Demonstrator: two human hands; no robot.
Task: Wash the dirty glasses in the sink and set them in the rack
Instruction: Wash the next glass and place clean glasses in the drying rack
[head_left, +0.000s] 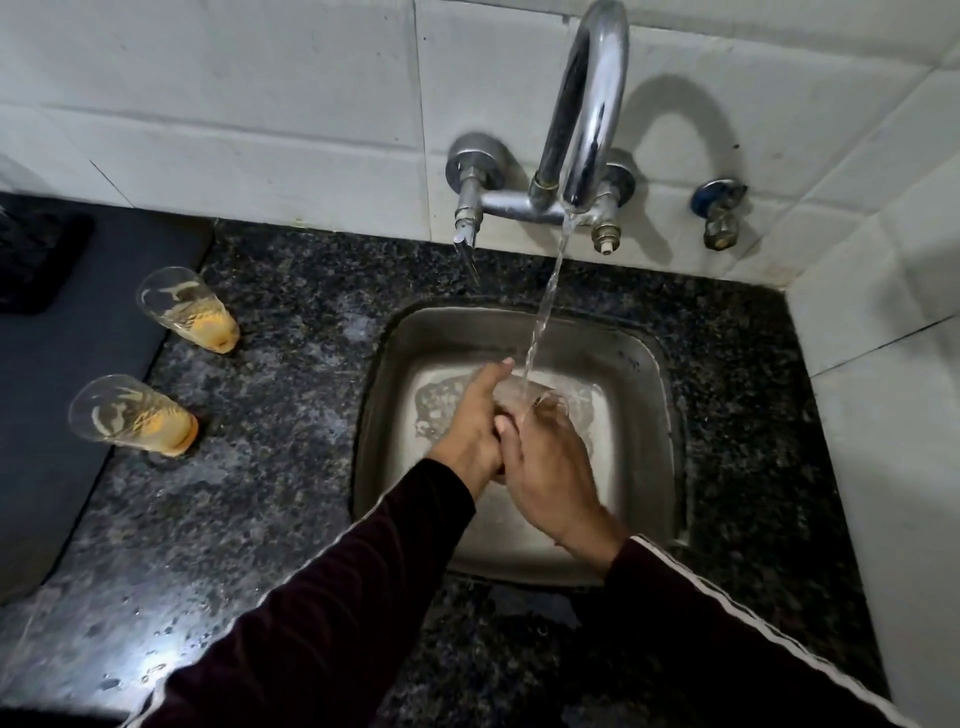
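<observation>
Dark sleeves (332, 613) reach over the sink (657, 374). The left hand (470, 431) and right hand (545, 467) both grip one clear glass (548, 402) under the tap (587, 104) stream. Wet glass could slip from soapy fingers and crack against the steel. Two orange-stained glasses (189, 312) wait well left of the hands, near the counter (270, 395) edge. No rack visible; no readable writing anywhere.

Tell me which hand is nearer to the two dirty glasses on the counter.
Left. The left hand is over the sink on the side towards the dirty glasses, which stand apart on the counter. The right hand is beyond it, farther from them.
</observation>
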